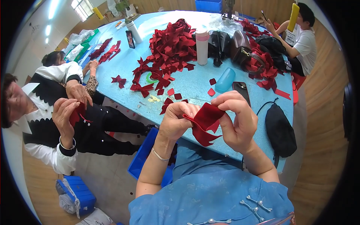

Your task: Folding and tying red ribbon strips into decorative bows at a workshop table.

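The folded red ribbon [206,119] hides some fingertips of my left grip [175,119] — how they pinch it, I cannot tell. My left forearm [153,170] covers part of the blue crate [141,153]; the screen of the standing phone [130,39] is too small to make out, and the upper edge cuts off the blue bin [209,6]
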`<state>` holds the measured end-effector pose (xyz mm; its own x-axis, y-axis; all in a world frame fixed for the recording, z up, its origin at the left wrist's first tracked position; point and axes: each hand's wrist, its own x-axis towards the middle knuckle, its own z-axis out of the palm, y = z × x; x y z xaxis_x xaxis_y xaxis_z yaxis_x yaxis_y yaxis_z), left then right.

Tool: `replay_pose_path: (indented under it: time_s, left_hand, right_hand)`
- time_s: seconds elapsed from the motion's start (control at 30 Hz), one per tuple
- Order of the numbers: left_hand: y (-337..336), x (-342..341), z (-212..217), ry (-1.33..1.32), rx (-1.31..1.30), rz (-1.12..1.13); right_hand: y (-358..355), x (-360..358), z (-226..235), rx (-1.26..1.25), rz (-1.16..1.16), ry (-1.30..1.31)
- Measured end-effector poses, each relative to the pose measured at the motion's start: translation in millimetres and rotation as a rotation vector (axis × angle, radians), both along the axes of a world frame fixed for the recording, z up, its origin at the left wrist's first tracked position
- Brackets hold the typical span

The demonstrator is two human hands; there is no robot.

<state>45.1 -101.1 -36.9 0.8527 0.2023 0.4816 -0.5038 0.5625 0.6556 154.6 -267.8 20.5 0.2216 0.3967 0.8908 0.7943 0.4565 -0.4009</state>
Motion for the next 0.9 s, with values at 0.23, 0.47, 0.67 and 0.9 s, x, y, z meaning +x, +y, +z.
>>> replay_pose_path:
  time_s: [0.23, 0.47, 0.67, 0.9]
  left_hand:
    - [7.1, -6.8, 6.2, 0.009, 0.076, 0.036]
    - [20.8, -14.5, 12.1, 0.074, -0.005, -0.011]
    - [27.9, -18.9, 20.1, 0.207, 0.021, -0.007]
    - [20.4, -9.8, 54.1, 0.333, 0.219, -0.025]
  right_hand:
    - [-5.2, -6.1, 7.6, 0.082, 0.056, -0.171]
    - [-15.3, -2.3, 0.9, 0.086, 0.034, -0.21]
    - [-30.1, 11.4, -0.2, -0.21, 0.343, -0.168]
    - [7.2, 11.9, -31.9, -0.163, 0.597, 0.731]
